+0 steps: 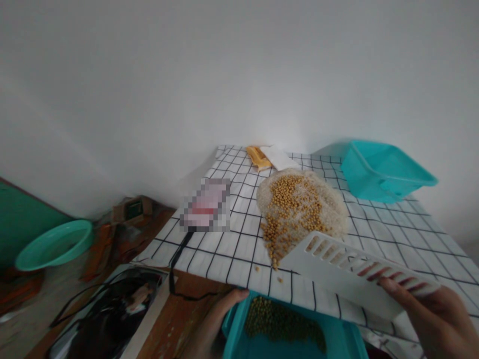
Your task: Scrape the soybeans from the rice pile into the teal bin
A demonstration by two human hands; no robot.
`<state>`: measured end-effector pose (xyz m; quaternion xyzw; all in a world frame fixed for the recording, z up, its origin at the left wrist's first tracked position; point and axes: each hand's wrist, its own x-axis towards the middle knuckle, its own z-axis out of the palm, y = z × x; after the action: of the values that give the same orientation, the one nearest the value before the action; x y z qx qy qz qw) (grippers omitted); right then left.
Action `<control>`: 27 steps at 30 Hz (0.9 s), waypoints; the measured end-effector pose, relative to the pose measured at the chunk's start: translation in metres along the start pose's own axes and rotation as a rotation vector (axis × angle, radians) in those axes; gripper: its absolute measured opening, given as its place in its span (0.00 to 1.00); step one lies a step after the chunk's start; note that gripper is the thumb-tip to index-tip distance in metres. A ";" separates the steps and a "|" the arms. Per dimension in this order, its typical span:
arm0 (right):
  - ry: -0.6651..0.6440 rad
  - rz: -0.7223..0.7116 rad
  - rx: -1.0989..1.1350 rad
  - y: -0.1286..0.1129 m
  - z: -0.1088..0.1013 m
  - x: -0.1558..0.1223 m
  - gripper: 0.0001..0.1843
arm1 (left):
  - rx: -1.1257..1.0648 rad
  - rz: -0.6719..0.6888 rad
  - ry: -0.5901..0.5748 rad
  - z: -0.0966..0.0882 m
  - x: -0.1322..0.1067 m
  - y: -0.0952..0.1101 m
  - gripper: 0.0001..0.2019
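Observation:
My right hand (436, 311) is closed on a white plastic piece with a row of slots (337, 269), thumb on its near face, fingers showing through the slots. Its far left corner comes close to a pile of yellow soybeans (288, 199) lying over pale, rice-like grains (333, 209) on the checked tablecloth (232, 249). Below the table edge is a teal bin (340, 336) with small greenish beans (280, 321) inside. My left hand (219, 314) grips this bin at its left rim, with most fingers hidden. A few soybeans lie loose near the cloth's front edge.
Another teal bin (385, 174) stands at the table's back right. A yellow packet (258, 158) and a white packet (280, 158) lie by the wall. A pixelated device (205, 204) with a black cable (179, 252) sits left. A green basin (56, 244) is on the floor.

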<state>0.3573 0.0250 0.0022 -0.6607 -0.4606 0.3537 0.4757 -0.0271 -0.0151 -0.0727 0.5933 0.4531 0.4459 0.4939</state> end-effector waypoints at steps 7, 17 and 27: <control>-0.069 -0.001 0.026 -0.013 0.005 -0.005 0.18 | 0.019 0.002 -0.020 -0.002 -0.001 -0.008 0.41; -0.099 -0.023 0.012 -0.007 0.000 -0.002 0.19 | 0.009 -0.001 0.006 -0.003 -0.003 -0.013 0.36; -0.121 -0.164 -0.030 -0.027 0.010 -0.004 0.14 | 0.006 -0.065 0.015 -0.001 -0.004 -0.012 0.33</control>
<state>0.3392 0.0275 0.0253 -0.6051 -0.5462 0.3459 0.4646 -0.0302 -0.0177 -0.0846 0.5766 0.4771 0.4326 0.5027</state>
